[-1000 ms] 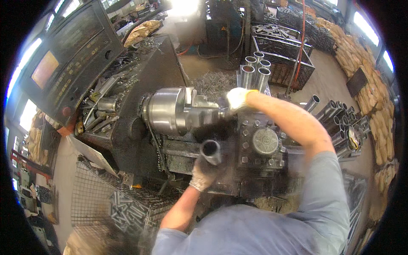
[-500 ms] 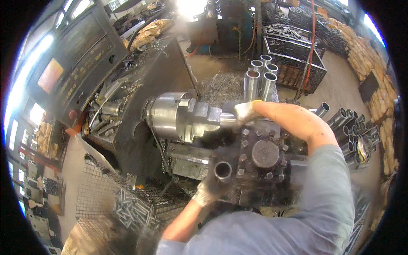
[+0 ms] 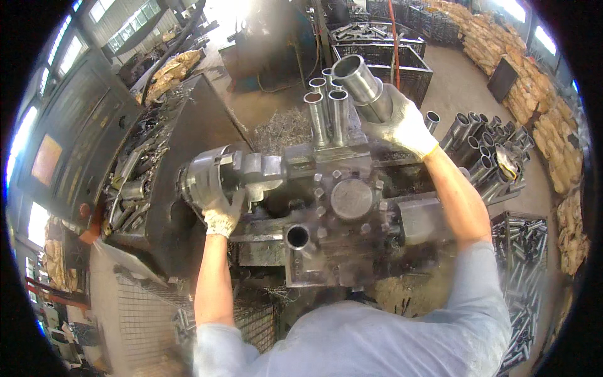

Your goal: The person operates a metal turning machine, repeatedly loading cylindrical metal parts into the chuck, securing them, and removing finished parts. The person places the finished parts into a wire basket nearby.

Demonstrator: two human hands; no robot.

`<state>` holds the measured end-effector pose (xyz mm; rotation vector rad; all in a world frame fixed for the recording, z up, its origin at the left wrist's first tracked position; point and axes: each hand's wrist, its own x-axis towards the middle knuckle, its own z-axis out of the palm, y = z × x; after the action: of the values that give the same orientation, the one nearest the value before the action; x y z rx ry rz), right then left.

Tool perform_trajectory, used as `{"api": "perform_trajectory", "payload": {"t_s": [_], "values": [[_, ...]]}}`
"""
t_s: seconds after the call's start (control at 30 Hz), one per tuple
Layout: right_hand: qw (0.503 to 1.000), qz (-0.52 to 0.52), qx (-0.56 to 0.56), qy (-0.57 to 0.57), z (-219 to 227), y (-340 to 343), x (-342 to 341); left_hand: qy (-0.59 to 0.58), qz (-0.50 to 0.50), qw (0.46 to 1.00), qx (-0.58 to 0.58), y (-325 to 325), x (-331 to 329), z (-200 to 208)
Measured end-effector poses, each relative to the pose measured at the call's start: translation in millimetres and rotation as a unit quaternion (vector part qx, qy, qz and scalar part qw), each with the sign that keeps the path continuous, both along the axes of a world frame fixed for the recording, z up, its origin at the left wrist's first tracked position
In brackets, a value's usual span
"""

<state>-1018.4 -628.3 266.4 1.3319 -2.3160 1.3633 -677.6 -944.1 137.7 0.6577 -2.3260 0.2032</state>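
I have my white-gloved right hand (image 3: pixel 403 120) closed around a shiny, stepped silver metal tube (image 3: pixel 359 80), held tilted just right of the standing slim silver metal tubes (image 3: pixel 339 119) on the far side. My white-gloved left hand (image 3: pixel 222 212), thumb spread from fingers, is open at the near side of the round silver metal chuck (image 3: pixel 202 179); I cannot tell whether they touch.

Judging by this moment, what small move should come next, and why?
Probably the right hand should lower the held tube to stand beside the upright tubes: it grips that tube raised and tilted close by them, while they stand on end together. The left hand is over at the chuck.
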Motion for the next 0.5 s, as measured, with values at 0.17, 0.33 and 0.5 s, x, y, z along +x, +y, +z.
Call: {"api": "perform_trajectory", "payload": {"t_s": [0.17,0.33,0.5], "values": [[0.981,0.077,0.124,0.125,41.3,14.7,160.4,0.065,-0.110,0.882,0.455,54.3,31.5,43.2],[0.831,0.189,0.289,-0.435,-20.7,31.3,288.2,0.252,-0.250,0.755,0.551,196.3,83.9,-5.5],[0.751,0.158,0.156,-0.622,-135.9,17.9,334.0,0.275,-0.142,0.409,0.859,208.9,105.2,-63.2]]}}
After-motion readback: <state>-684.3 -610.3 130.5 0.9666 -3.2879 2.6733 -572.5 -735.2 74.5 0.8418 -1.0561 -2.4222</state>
